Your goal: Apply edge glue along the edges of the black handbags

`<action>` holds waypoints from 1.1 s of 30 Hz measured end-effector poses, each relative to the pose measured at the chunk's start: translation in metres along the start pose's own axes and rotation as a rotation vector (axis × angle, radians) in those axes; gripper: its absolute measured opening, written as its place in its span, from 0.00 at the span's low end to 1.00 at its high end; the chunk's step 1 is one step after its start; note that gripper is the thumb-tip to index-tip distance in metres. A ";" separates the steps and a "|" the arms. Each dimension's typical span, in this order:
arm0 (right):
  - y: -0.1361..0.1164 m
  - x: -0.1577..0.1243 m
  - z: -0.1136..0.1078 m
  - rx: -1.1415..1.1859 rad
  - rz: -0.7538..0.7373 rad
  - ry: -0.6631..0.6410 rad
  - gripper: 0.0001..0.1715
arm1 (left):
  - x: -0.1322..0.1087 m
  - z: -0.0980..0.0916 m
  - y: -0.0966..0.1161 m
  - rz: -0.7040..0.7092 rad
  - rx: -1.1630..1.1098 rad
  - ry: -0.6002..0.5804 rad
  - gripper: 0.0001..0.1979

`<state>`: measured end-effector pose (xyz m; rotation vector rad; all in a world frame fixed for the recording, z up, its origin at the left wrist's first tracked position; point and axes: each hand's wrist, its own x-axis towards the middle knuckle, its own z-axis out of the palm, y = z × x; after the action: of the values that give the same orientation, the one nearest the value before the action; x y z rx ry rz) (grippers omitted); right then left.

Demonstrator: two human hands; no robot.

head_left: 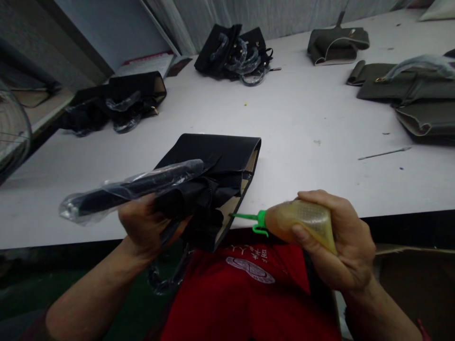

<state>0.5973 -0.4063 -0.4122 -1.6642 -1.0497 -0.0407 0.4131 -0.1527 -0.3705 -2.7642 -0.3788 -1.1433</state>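
A black handbag (216,149) lies at the table's front edge, its open side turned right and showing a tan inner face. One bag handle (142,187), wrapped in clear plastic, sticks out to the left; another wrapped handle hangs below the edge. My left hand (145,225) is closed round the bag's gathered black part, with some fingers hidden behind it. In my right hand (341,241) is a squeeze bottle (302,222) of yellowish liquid with a green nozzle. The nozzle's tip is at the bag's tan edge; whether it touches I cannot tell.
Black bags (137,94) lie at the left, and more black bags (231,54) at the back. Olive-grey bag pieces (337,45) and bags (423,85) are on the right. A thin metal tool (384,154) rests on the white table (295,132). A fan guard (14,128) stands far left.
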 end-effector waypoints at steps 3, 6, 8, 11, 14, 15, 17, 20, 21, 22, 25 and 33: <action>0.002 0.000 0.002 -0.039 0.012 0.066 0.23 | 0.003 0.001 0.002 0.022 -0.012 0.014 0.15; 0.009 0.001 0.005 -0.019 0.012 -0.004 0.23 | 0.004 0.001 0.003 0.039 -0.020 0.032 0.14; 0.016 0.005 0.007 -0.029 -0.002 0.004 0.22 | 0.005 0.001 0.003 0.048 -0.021 0.028 0.12; 0.028 0.012 0.009 -0.077 -0.007 0.080 0.21 | 0.007 0.001 0.002 0.109 -0.020 0.028 0.06; 0.033 0.013 0.008 -0.073 0.035 0.077 0.20 | 0.007 0.001 -0.001 0.161 -0.009 0.036 0.04; 0.032 0.012 0.007 -0.053 0.040 0.056 0.21 | 0.006 0.001 -0.002 0.161 -0.010 0.034 0.04; 0.030 0.009 0.005 -0.016 0.027 0.028 0.22 | 0.005 0.001 -0.002 0.137 -0.014 0.036 0.03; 0.030 0.007 0.004 -0.040 0.032 0.062 0.21 | 0.002 0.001 -0.001 0.102 -0.007 0.028 0.04; 0.030 0.007 0.005 -0.055 0.045 0.083 0.21 | 0.002 0.001 -0.001 0.097 -0.005 0.026 0.04; 0.031 0.007 0.005 -0.061 0.061 0.094 0.20 | 0.001 0.002 0.000 0.095 -0.004 0.023 0.04; 0.034 0.008 0.007 -0.054 0.078 0.075 0.21 | 0.002 0.002 0.000 0.091 -0.011 0.032 0.04; 0.041 0.007 0.012 -0.092 0.120 0.130 0.21 | 0.006 0.004 -0.003 0.192 -0.002 0.081 0.04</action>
<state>0.6228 -0.3922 -0.4442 -1.7797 -0.8604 -0.1183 0.4192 -0.1480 -0.3691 -2.6751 -0.1006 -1.2016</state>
